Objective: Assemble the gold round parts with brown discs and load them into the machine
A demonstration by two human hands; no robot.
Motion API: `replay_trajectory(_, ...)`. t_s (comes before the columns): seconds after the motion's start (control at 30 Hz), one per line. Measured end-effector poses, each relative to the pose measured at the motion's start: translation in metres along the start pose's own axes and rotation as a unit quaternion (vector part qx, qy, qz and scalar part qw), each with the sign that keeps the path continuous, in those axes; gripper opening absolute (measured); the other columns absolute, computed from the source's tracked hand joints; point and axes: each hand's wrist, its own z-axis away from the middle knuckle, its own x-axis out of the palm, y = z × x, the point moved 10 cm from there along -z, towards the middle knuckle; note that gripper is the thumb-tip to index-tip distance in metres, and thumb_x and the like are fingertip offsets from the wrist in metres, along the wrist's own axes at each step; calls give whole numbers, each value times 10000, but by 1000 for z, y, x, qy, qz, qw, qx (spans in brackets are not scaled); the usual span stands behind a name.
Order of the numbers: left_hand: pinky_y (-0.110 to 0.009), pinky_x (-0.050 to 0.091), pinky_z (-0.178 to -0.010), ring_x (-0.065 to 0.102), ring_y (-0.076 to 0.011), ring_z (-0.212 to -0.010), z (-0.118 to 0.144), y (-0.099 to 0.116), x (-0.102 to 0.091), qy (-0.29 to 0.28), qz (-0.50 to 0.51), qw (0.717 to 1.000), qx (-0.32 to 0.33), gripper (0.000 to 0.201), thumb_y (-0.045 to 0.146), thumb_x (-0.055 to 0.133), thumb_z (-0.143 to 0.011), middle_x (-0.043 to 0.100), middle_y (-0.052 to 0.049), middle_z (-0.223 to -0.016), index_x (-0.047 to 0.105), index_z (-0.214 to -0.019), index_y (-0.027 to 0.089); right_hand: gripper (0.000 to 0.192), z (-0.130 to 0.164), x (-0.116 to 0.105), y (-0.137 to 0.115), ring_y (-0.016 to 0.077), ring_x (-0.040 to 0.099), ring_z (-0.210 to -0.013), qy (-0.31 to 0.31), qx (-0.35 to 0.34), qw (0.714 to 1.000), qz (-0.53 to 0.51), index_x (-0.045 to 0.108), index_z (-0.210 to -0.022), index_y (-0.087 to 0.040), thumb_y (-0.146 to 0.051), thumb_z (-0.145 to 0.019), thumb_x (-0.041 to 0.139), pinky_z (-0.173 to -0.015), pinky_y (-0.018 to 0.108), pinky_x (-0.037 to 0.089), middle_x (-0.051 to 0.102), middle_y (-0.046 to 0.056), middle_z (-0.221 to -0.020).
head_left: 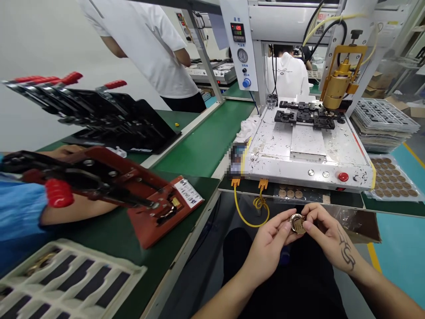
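Above my lap, my left hand [269, 244] pinches a small, shiny round watch case [292, 218] between thumb and fingers. A brown round sticker [299, 227] lies over its face, with small print on it. My right hand [327, 235] has its thumb on the sticker's right edge and its fingers curled behind the case. Both hands are closed around the same piece, and the fingertips hide its rim in part. Just beyond them, a strip of brown round stickers [290, 194] lies at the bench edge.
Ahead stands a white press machine [312, 173] with a gold head [337, 88] and black fixtures. Sticker sheets [388, 177] and stacked trays [381, 117] are right. Left are a red-brown clamp press [166, 212], a parts tray [133, 277] and a co-worker's blue sleeve [21, 219]. Yellow cable [242, 217] hangs below.
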Motion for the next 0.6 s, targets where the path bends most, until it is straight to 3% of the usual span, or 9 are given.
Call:
replay_trajectory(0.37, -527, 581, -1123, 755, -323, -1182, 7, 2, 9, -8, -4, 1000, 28, 439, 420, 800, -944, 804, -133, -1238, 764, -1313, 185, 239, 4, 5, 5, 194, 581, -1007, 8, -10, 1000, -28, 616, -881, -234, -386, -1066, 622, -870, 301, 468, 598, 35, -1110)
replay_trajectory(0.6, -526, 581, -1121, 739, -339, -1211, 9, 2, 9, 0, -28, 999, 28, 481, 449, 792, -942, 786, -144, -1283, 750, -1335, 174, 250, 6, 3, 4, 216, 580, -1015, 17, -23, 1000, 11, 590, -863, -233, -380, -1064, 613, -879, 331, 478, 594, 56, -1101)
